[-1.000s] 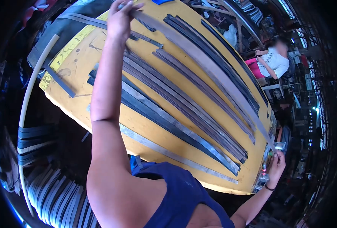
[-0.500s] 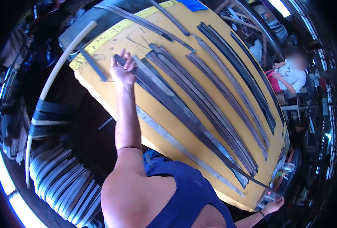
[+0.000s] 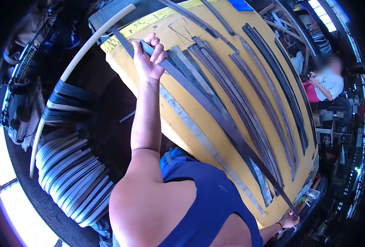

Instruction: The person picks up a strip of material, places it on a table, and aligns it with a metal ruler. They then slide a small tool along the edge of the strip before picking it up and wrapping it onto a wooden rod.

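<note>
A long, flat dark strip (image 3: 199, 98) stretches diagonally over the yellow table (image 3: 190, 138) between my two hands. My left hand (image 3: 150, 57), at the upper left, has its fingers closed around one end, which pokes out past the thumb. At the far lower right my right hand (image 3: 289, 221) is small in view and closed on the other end. The strip crosses over other strips lying below it. Beside it lie a bundle of brownish strips (image 3: 232, 94) and, nearer my body, a single grey strip (image 3: 203, 138).
More dark strips (image 3: 277, 82) lie along the table's far side. A pale curved pole (image 3: 94, 45) carries many hanging strips (image 3: 73, 177) at the left. A person in a white shirt (image 3: 330, 84) sits at the right. Small items (image 3: 312, 193) crowd the table's right end.
My left hand has closed more firmly around the strip's end. The strip now runs straighter, its right part lying across the neighbouring strips. The whole view has shifted slightly.
</note>
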Tool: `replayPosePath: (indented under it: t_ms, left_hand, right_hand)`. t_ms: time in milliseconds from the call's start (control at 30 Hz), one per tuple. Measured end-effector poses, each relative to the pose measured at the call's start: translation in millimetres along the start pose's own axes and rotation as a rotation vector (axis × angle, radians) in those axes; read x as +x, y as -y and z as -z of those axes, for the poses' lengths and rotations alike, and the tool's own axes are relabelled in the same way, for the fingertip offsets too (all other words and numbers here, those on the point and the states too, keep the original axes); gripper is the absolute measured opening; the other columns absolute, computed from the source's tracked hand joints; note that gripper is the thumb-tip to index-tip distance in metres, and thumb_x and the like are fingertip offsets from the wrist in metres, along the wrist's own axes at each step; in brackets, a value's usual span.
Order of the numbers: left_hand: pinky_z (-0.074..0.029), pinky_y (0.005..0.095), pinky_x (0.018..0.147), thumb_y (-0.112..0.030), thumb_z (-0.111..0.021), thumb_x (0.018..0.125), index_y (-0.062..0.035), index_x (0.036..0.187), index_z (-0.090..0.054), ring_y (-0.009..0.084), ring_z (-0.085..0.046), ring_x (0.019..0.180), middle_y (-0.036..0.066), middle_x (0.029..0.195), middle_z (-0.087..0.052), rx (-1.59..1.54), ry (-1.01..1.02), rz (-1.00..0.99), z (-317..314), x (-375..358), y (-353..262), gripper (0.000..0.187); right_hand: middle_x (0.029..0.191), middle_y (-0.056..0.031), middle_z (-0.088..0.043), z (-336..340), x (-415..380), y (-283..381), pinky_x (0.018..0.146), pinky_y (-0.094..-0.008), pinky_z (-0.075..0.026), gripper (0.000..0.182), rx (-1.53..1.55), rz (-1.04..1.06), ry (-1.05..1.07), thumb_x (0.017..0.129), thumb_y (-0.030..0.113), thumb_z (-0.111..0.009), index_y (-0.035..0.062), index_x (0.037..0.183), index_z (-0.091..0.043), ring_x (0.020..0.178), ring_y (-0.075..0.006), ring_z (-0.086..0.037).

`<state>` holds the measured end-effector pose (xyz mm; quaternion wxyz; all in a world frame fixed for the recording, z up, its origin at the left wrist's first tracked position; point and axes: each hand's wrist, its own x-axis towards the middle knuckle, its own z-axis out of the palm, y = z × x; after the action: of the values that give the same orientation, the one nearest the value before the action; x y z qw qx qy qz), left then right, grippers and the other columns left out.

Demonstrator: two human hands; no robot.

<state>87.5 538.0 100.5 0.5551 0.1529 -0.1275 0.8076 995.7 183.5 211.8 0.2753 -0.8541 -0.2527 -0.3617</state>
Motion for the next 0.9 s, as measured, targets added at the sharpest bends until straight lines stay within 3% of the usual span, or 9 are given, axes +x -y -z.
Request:
replayPosePath:
  t_ms: [100, 267, 300, 433, 533, 600, 633, 733, 900]
  left_hand:
    - [-0.037, 0.0223, 0.047, -0.051, -0.036, 0.102, 0.0054, 0.124, -0.054, 0.0103, -0.042, 0.055, 0.012, 0.095, -0.062, -0.040, 0.052, -0.015, 4, 4, -3, 0.064]
    - [-0.041, 0.0236, 0.054, -0.052, -0.034, 0.103, 0.0042, 0.124, -0.057, 0.0124, -0.046, 0.063, 0.012, 0.097, -0.062, -0.058, 0.044, -0.002, 9, 8, 0, 0.064]
    - [-0.043, 0.0270, 0.062, -0.053, -0.033, 0.102, 0.0038, 0.123, -0.057, 0.0142, -0.047, 0.067, 0.011, 0.097, -0.062, -0.079, 0.050, 0.026, 12, 9, 1, 0.065]
    - [-0.042, 0.0346, 0.073, -0.056, -0.026, 0.102, 0.0023, 0.122, -0.056, 0.0170, -0.047, 0.073, 0.008, 0.088, -0.059, -0.023, -0.070, 0.024, 18, 13, 12, 0.068]
    - [-0.044, 0.0352, 0.073, -0.059, -0.022, 0.102, 0.0003, 0.112, -0.062, 0.0191, -0.048, 0.074, 0.006, 0.085, -0.059, 0.063, -0.180, 0.035, 19, 21, 21, 0.072]
    - [-0.043, 0.0359, 0.072, -0.059, -0.016, 0.102, 0.0008, 0.108, -0.062, 0.0188, -0.047, 0.073, 0.006, 0.082, -0.055, 0.097, -0.281, 0.055, 18, 26, 26, 0.076]
    - [-0.043, 0.0356, 0.071, -0.059, -0.016, 0.102, 0.0010, 0.107, -0.061, 0.0183, -0.047, 0.071, 0.006, 0.080, -0.053, 0.089, -0.264, 0.081, 23, 28, 26, 0.076]
    - [-0.041, 0.0346, 0.067, -0.059, -0.013, 0.102, 0.0015, 0.105, -0.060, 0.0173, -0.045, 0.065, 0.005, 0.076, -0.050, 0.100, -0.238, 0.098, 32, 31, 28, 0.077]
    - [-0.041, 0.0355, 0.067, -0.061, -0.014, 0.101, 0.0016, 0.104, -0.062, 0.0173, -0.044, 0.065, 0.005, 0.076, -0.049, 0.133, -0.269, 0.106, 29, 31, 31, 0.079]
  right_hand:
    - [0.102, -0.0118, -0.072, 3, 1, 6, 0.075, -0.0427, -0.055, 0.022, 0.046, -0.079, 0.010, 0.097, 0.017, -0.053, 0.0139, 0.108, -0.072, 0.085, -0.0310, -0.070]
    - [0.103, -0.0119, -0.071, 15, -2, 4, 0.078, -0.0414, -0.056, 0.017, -0.085, 0.052, -0.059, 0.093, 0.016, -0.061, 0.0112, 0.106, -0.071, 0.090, -0.0301, -0.069]
    - [0.103, -0.0123, -0.071, 15, 0, 0, 0.079, -0.0414, -0.056, 0.016, -0.100, 0.070, -0.068, 0.093, 0.015, -0.062, 0.0105, 0.105, -0.071, 0.092, -0.0302, -0.069]
    - [0.103, -0.0132, -0.070, 17, -5, -20, 0.079, -0.0412, -0.056, 0.017, -0.099, 0.100, -0.080, 0.091, 0.013, -0.063, 0.0086, 0.106, -0.071, 0.093, -0.0301, -0.069]
    - [0.102, -0.0115, -0.071, 33, -18, -1, 0.080, -0.0372, -0.056, 0.016, -0.231, 0.130, -0.051, 0.091, 0.010, -0.063, 0.0042, 0.104, -0.070, 0.090, -0.0283, -0.069]
    - [0.101, -0.0125, -0.070, 29, -18, -17, 0.080, -0.0368, -0.056, 0.016, -0.148, 0.124, -0.040, 0.091, 0.010, -0.064, 0.0033, 0.104, -0.069, 0.090, -0.0282, -0.069]
    - [0.100, -0.0140, -0.070, 27, -19, -24, 0.080, -0.0366, -0.056, 0.015, -0.033, 0.151, -0.022, 0.091, 0.010, -0.063, 0.0027, 0.103, -0.069, 0.090, -0.0285, -0.069]
    - [0.099, -0.0137, -0.070, 34, -28, -20, 0.080, -0.0372, -0.056, 0.015, -0.168, 0.213, -0.058, 0.091, 0.008, -0.061, 0.0033, 0.103, -0.069, 0.090, -0.0293, -0.069]
    - [0.098, -0.0124, -0.070, 36, -34, -17, 0.079, -0.0375, -0.056, 0.015, -0.158, 0.144, -0.067, 0.091, 0.008, -0.061, 0.0055, 0.101, -0.072, 0.089, -0.0289, -0.070]
